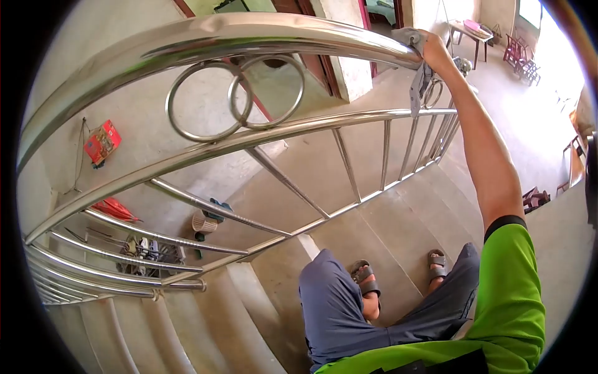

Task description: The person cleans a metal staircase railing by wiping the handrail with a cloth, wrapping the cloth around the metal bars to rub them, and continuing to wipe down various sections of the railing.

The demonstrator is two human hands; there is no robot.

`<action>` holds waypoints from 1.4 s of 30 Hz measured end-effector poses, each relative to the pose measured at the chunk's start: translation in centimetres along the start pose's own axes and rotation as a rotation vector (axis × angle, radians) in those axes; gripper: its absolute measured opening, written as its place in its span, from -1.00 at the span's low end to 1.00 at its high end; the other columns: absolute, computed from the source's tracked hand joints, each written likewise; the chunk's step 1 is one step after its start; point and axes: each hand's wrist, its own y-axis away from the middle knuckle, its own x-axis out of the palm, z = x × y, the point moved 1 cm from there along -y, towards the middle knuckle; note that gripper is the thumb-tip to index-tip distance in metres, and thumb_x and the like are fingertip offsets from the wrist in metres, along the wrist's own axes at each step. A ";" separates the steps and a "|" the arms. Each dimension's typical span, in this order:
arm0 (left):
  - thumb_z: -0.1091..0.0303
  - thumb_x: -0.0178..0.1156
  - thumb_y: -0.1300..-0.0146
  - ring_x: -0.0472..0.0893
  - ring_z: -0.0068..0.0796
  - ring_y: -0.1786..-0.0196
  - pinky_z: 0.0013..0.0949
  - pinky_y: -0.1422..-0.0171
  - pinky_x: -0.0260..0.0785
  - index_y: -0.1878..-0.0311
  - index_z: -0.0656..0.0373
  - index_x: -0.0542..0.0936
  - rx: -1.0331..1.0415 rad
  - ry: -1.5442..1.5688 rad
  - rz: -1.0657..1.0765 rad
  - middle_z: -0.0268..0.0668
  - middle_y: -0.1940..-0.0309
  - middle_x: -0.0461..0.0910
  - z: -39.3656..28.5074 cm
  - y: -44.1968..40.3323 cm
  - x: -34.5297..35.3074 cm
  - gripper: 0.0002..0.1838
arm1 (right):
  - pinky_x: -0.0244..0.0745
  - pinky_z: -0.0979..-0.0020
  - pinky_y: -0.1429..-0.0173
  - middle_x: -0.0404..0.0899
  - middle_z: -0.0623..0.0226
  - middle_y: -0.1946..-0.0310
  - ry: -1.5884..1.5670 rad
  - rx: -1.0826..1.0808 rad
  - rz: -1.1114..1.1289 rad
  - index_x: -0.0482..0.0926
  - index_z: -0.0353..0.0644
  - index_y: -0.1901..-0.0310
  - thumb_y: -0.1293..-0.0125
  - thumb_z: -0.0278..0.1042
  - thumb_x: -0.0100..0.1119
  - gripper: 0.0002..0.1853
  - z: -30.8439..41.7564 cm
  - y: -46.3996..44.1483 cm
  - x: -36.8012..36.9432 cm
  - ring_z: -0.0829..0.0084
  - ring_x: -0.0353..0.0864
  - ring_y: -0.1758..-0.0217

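My right hand [437, 52] is closed around a grey cloth [417, 90], pressing it against the top of the shiny metal handrail [268, 34]. One end of the cloth hangs down beside the rail. My right arm is stretched far out along the banister. Under the handrail sit two interlocked metal rings [235, 100], above a lower rail [299, 128] with several slanted bars. My left hand is out of view.
I sit on the stairs [386, 230], sandalled feet [367, 279] on a step below. Beyond the banister are a red box [103, 143], a white basket [204, 222] and a shoe rack [149, 254]. A table [470, 31] and small chairs [520, 56] stand in the room below.
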 end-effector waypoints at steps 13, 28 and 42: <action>0.31 0.16 -0.13 0.64 -0.21 0.29 -0.20 0.18 0.46 0.30 0.20 0.63 0.058 0.033 0.129 0.03 0.38 0.61 3.5 0.0 -1.3 -0.82 | 0.43 0.29 -0.12 0.58 0.13 0.18 -0.166 -0.318 -0.314 0.51 -0.26 0.00 0.05 -0.73 0.04 -0.52 18.1 18.2 8.4 0.15 0.57 0.05; 0.32 0.16 -0.13 0.63 -0.23 0.30 -0.21 0.19 0.46 0.30 0.22 0.63 0.265 -0.045 0.869 0.03 0.38 0.60 13.9 2.1 -4.3 -0.82 | 0.47 0.23 -0.08 0.52 0.12 0.10 0.139 -0.164 -0.153 0.58 -0.17 -0.05 -0.21 -0.50 0.10 -0.66 11.5 19.2 11.0 0.12 0.55 0.03; 0.27 0.15 -0.26 0.64 -0.04 0.35 -0.12 0.22 0.48 0.13 0.20 0.62 0.474 -0.294 0.764 -0.05 0.36 0.65 2.7 1.7 -7.6 -0.77 | 0.43 0.39 -0.12 0.46 0.16 0.08 0.033 -0.365 -0.143 0.50 -0.21 -0.07 -0.02 -0.65 0.23 -0.51 19.9 20.6 15.1 0.25 0.54 0.01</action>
